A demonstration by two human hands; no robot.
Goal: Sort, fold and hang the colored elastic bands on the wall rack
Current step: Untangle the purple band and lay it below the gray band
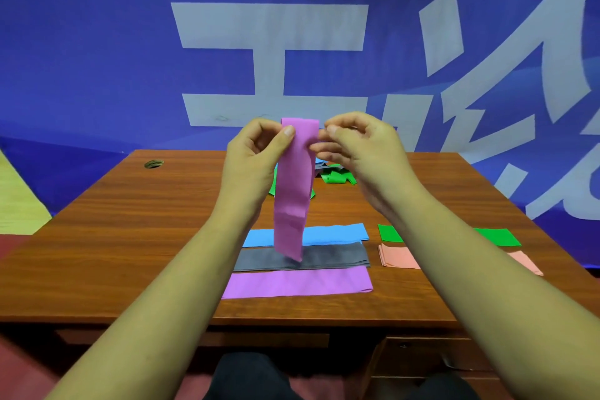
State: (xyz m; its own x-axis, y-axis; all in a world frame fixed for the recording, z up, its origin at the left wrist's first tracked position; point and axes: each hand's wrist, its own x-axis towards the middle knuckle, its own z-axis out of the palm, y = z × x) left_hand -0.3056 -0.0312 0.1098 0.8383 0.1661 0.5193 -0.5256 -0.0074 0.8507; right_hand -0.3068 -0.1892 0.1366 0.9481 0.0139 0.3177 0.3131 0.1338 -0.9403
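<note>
Purple band (pixel 293 185) hangs; flat bands are blue (pixel 331 234), grey (pixel 328 258), purple (pixel 298 284), green (pixel 389 233), pink (pixel 397 256); wood-grain brown table (pixel 130 237); blue banner (pixel 97 42), white characters.

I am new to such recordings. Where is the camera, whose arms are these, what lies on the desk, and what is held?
No machine here: the camera sits on a person's head and looks down at their arms. The left hand and right hand pinch the top of a hanging purple band. On the desk lie a blue band, a grey band and a flat purple band in a column, with a green band and a pink band to their right. A heap of bands lies behind.
</note>
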